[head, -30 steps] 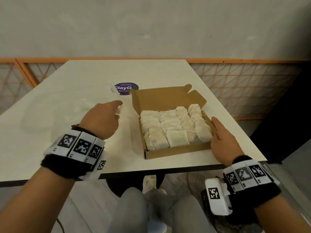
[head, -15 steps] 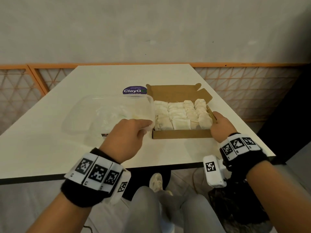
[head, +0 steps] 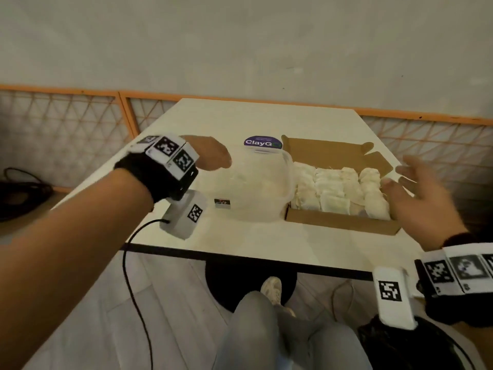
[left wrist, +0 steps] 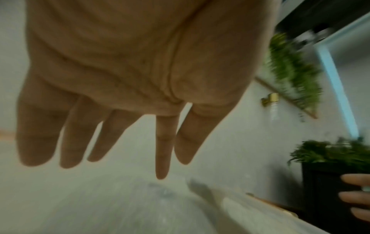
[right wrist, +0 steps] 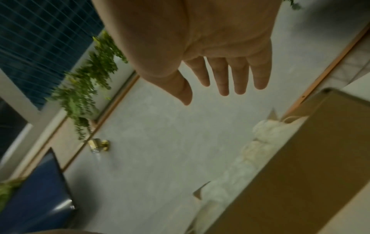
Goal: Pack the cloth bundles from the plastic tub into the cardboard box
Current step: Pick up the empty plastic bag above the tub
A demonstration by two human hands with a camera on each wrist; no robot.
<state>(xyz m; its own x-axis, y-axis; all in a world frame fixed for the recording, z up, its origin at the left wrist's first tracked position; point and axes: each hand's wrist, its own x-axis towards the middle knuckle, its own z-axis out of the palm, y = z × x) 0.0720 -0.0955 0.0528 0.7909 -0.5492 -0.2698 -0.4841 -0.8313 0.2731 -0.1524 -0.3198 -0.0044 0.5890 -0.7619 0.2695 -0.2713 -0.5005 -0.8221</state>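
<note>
Now both hands free, fingers spread, holding nothing.
White table [head: 256, 236]; cardboard box [head: 338, 222] at 3 o'clock of centre, cloth bundles [head: 333, 188] packed inside; clear plastic tub [head: 256, 188] touching the box at 9 o'clock. Left hand [head: 210, 153] at tub's 10 o'clock; right hand [head: 424, 198] at box's 3 o'clock edge, fingers [right wrist: 240, 76] straight.

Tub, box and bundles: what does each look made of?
Tub: clear, slightly cloudy plastic; the table shows through. Box: plain brown matte cardboard with cut flaps. Bundles: off-white soft fabric, seemingly; loose threads and creases show.
</note>
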